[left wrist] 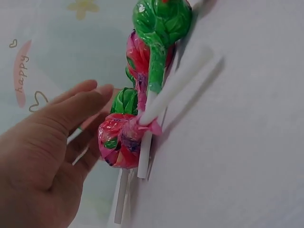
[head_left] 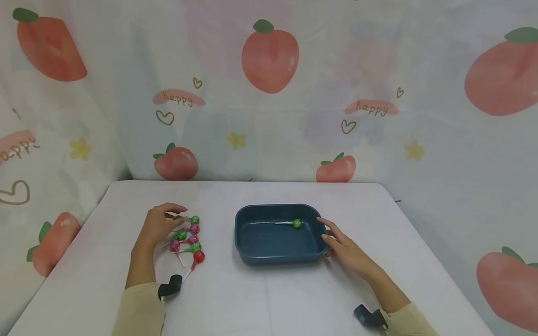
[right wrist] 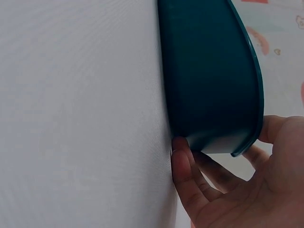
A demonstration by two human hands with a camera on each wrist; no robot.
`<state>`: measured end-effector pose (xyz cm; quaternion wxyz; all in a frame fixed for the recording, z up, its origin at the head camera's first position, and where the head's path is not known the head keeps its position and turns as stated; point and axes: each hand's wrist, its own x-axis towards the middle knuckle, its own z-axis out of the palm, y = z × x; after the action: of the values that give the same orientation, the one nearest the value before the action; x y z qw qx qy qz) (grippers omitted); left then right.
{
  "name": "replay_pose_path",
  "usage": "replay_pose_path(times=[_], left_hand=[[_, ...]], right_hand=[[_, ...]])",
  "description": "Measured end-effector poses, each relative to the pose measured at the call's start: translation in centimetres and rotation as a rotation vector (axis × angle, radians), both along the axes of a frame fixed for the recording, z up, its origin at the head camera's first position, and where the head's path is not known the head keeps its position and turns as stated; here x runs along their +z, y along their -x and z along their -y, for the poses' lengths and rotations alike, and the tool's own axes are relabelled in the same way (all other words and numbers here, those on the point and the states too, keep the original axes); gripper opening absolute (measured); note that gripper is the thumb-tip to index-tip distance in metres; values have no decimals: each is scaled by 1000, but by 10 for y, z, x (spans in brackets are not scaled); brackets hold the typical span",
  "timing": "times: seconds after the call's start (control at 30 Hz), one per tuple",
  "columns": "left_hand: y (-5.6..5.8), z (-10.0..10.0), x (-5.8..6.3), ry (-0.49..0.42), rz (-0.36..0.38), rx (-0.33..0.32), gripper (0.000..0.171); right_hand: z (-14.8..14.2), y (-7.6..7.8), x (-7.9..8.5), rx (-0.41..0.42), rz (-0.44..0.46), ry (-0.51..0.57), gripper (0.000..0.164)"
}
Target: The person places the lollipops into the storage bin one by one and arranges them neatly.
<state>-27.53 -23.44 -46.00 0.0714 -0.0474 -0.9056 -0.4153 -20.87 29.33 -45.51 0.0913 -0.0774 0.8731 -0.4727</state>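
Several wrapped lollipops lie in a cluster at the left of the table, among them a pink one point(left wrist: 118, 140), a green one point(left wrist: 162, 21) and a red one point(head_left: 199, 256). At the cluster's far end, my left hand point(head_left: 161, 224) bends its thumb and fingers about a green-wrapped lollipop point(head_left: 194, 219) by its stick; the fingers partly hide the contact. A dark blue rectangular basin point(head_left: 277, 258) stands mid-table with one green lollipop point(head_left: 297, 223) inside. My right hand point(head_left: 349, 252) holds the basin's right end, fingers at the rim and low on the outer wall.
The white table point(head_left: 269, 298) runs back to a hanging cloth point(head_left: 269, 126) printed with fruit, which also covers both sides. A black wrist camera point(head_left: 170, 286) sits near the lollipops, and another point(head_left: 370, 317) is on the right wrist.
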Motion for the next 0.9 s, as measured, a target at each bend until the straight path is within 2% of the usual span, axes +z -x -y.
replay_pose_path(times=[0.13, 0.23, 0.43, 0.57, 0.73, 0.9], left_hand=[[-1, 2, -1, 21, 15, 58, 37], [-1, 4, -3, 31, 52, 85, 40], [-1, 6, -8, 50, 110, 84, 41], [-1, 5, -9, 42, 133, 107, 39], [-1, 1, -7, 38, 150, 151, 37], [-2, 1, -5, 49, 147, 160, 35]], right_hand=[[1, -1, 0, -7, 4, -8, 53], [1, -2, 0, -1, 2, -3, 52], [1, -3, 0, -3, 9, 8, 51], [-1, -3, -1, -2, 5, 3, 51], [0, -3, 0, 1, -3, -1, 51], [1, -3, 3, 16, -7, 13, 52]])
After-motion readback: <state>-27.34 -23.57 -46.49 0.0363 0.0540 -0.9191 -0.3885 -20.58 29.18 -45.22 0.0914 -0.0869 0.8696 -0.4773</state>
